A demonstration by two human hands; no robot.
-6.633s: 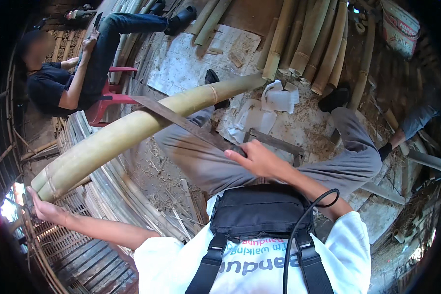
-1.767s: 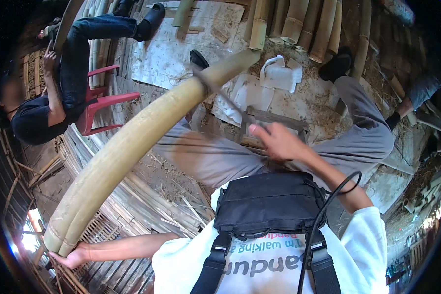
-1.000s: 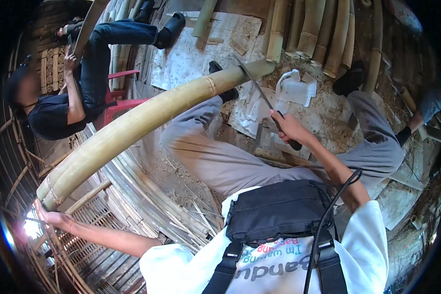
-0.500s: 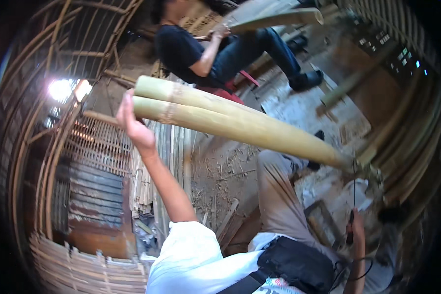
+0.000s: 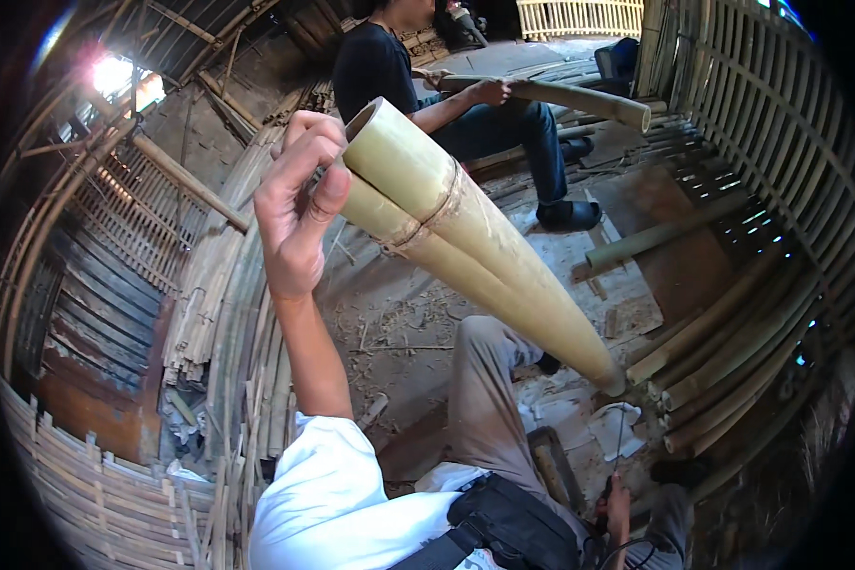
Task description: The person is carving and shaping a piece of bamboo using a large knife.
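A thick pale-green bamboo pole (image 5: pixel 484 256) slants from upper left down to the right, with a groove or split along its length and a node ring near the top. My left hand (image 5: pixel 304 199) grips its upper end, fingers curled over the rim and thumb on the near side. The pole's lower end comes down near the floor by my knee. Low on the right, my right hand (image 5: pixel 617 499) is closed round the dark handle of a thin, long-bladed tool (image 5: pixel 621 432). The blade points up toward the pole's lower end, apart from it.
A seated person (image 5: pixel 375 81) in dark clothes holds another bamboo pole (image 5: pixel 579 100). Several bamboo poles (image 5: pixel 731 351) lie at the right beside a lattice wall (image 5: pixel 779 114). Split bamboo strips (image 5: pixel 209 294) are stacked at the left. A white cloth-like piece (image 5: pixel 615 432) lies near the tool.
The view has shifted. The pole now stands steeper, its open end turned toward me. My left fingers, earlier upright against its end, now curl over it. My right hand still holds the tool.
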